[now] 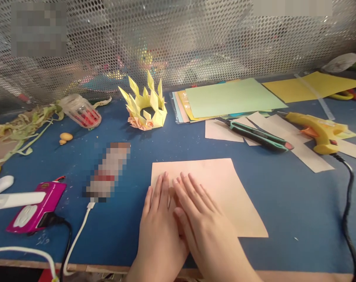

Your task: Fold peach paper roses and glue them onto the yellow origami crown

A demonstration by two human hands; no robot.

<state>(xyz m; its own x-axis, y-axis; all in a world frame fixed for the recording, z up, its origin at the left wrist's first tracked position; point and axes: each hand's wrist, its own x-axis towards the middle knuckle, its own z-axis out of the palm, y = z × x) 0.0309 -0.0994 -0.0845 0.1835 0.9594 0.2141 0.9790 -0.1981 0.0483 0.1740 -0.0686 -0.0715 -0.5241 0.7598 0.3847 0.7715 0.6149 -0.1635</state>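
Note:
A pale pink sheet of paper (225, 188) lies flat on the blue table in front of me. My left hand (159, 219) rests on its left part, fingers stretched out and lying flat. Beside it, partly over its thumb side, my right hand (203, 215) also lies flat on the sheet with fingers extended. Neither hand grips anything. The sheet's lower left part is hidden under my hands. Beyond the sheet stands a yellow folded-paper crown (147, 105) with pink paper roses at its base.
At the right are a green utility knife (257, 135), a yellow glue gun (319, 129) and paper strips. Coloured sheets (233, 98) lie behind. Leftward are a blurred device (110, 168) on a white cable, a magenta power strip (37, 205) and a clear jar (80, 111).

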